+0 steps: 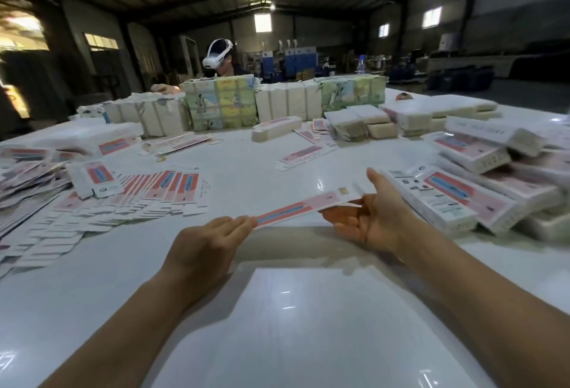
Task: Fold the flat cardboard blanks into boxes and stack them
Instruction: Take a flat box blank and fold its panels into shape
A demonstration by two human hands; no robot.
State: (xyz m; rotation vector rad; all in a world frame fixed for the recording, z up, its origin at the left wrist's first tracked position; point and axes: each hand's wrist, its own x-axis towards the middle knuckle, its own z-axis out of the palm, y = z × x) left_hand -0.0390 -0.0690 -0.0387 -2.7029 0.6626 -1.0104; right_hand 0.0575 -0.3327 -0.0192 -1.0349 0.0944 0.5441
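A long flat cardboard blank (303, 208), white with a pink and blue stripe, hangs above the white table (246, 172) between both hands. My left hand (203, 247) pinches its near-left end with the fingertips. My right hand (371, 218), palm up, holds the far-right end with the thumb above and fingers beneath. A fanned spread of flat blanks (148, 193) lies on the left. Folded boxes (462, 199) are stacked on the right.
Wrapped bundles of blanks (220, 104) stand in a row at the far side, with a person wearing a headset (217, 56) behind them. Loose blanks (305, 155) and one folded box (276, 128) lie mid-table. More piles (27, 178) crowd the far left edge.
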